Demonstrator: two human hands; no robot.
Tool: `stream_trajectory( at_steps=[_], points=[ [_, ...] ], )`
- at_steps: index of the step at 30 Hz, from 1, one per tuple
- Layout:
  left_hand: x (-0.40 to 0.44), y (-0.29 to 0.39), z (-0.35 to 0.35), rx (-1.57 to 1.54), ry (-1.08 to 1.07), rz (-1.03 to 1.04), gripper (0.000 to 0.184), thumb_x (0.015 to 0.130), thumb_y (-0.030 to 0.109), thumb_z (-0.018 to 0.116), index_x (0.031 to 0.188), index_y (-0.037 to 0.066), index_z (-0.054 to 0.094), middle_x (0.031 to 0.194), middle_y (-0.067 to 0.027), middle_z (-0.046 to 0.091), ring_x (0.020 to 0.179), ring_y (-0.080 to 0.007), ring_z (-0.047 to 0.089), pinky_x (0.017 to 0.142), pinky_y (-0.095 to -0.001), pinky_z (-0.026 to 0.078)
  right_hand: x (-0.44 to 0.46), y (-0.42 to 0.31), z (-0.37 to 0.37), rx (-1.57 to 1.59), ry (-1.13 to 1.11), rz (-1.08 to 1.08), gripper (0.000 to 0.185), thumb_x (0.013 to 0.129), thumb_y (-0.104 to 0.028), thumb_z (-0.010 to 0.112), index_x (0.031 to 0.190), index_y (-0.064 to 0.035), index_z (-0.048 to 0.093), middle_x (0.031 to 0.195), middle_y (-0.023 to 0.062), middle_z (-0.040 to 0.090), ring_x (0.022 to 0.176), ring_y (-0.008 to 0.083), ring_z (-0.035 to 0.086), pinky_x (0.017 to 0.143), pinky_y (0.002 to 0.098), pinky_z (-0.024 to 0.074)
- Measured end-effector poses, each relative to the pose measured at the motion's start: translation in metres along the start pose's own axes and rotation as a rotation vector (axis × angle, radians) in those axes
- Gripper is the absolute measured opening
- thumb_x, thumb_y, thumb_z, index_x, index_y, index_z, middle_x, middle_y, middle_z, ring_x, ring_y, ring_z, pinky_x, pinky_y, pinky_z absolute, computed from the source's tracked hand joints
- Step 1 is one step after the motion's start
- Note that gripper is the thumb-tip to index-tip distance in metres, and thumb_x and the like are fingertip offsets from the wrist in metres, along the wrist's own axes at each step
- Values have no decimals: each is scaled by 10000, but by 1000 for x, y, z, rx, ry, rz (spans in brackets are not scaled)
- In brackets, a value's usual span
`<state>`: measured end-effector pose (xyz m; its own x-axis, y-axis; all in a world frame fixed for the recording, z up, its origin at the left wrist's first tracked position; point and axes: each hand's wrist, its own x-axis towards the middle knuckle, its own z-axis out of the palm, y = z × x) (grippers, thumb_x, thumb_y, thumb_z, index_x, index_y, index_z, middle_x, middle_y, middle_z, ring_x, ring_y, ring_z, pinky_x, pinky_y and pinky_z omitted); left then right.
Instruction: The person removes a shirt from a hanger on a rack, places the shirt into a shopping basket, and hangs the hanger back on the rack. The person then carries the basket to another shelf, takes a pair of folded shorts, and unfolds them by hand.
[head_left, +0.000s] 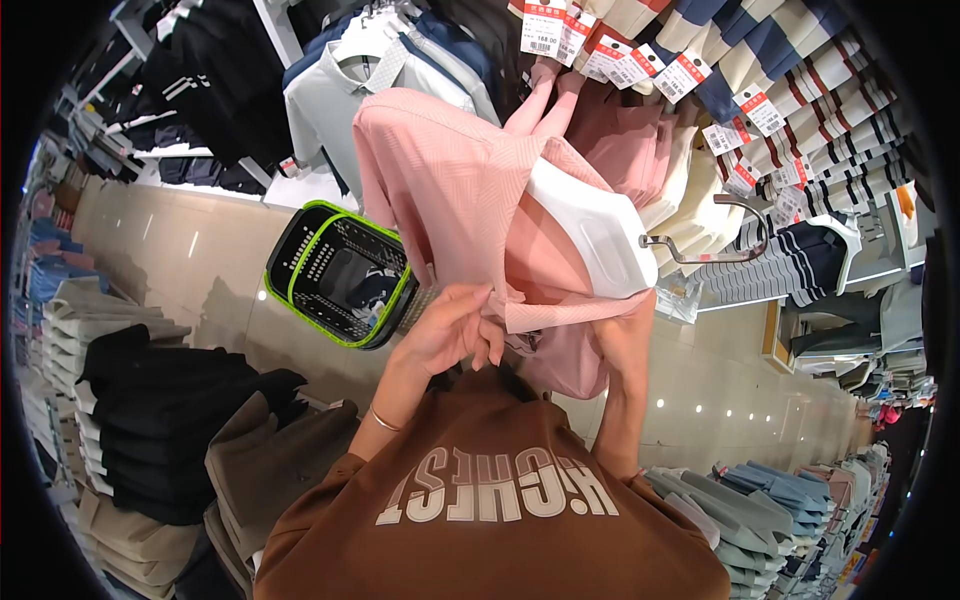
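A pink patterned collared shirt (440, 150) is spread in front of me, with a white hanger (585, 225) inside its neck opening. The hanger's metal hook (715, 245) points right. My left hand (458, 325) is closed, thumb and index finger pinching the shirt's front edge near the opening; a thin bracelet circles that wrist. On the other side, my right hand (625, 335) holds the shirt from beneath, close to the hanger's lower end. The cloth hides most of its fingers. Part of the shirt hangs below, between my hands.
A black basket with a green rim (290, 300) stands on the floor at left, dark items inside. Hanging shirts (340, 105) and striped tops with price tags (765, 110) line the back. Folded black clothes (165, 420) are stacked at left, grey-green ones (725, 520) at right.
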<state>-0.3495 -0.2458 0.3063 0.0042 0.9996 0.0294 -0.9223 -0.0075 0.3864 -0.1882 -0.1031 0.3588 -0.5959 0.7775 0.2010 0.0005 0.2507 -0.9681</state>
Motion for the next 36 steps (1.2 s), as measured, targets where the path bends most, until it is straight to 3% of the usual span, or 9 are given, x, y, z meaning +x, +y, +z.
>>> stream_trajectory(
  at_steps=[7,16,31,36],
  points=[
    [-3,-1,-2,60,-25,68,323,922,138,492,1107,-126,517,824,-180,613,584,-214,623,479,-245,531,1,-10,5,38,-8,39,502,656,41,686,1126,47,510,1076,98,590,958,163,563,840,294,444],
    [-4,-3,10,368,200,238,211,823,34,612,991,-93,608,682,-103,623,562,-135,613,469,-218,508,2,-4,6,41,-12,17,476,650,37,694,1100,49,538,1040,94,609,920,158,578,813,291,459],
    [-2,-4,16,569,364,396,163,726,-17,694,866,-91,653,666,-122,646,499,-111,596,406,-178,430,4,-1,11,57,-25,-6,425,643,33,705,1046,54,571,1003,82,627,884,134,578,789,284,463],
    [-3,0,19,512,386,328,172,739,-18,682,887,-96,642,709,-144,652,543,-148,631,456,-199,495,5,-2,12,72,-23,-17,427,645,21,716,1047,50,572,1005,77,627,886,133,579,786,284,466]
  ],
)
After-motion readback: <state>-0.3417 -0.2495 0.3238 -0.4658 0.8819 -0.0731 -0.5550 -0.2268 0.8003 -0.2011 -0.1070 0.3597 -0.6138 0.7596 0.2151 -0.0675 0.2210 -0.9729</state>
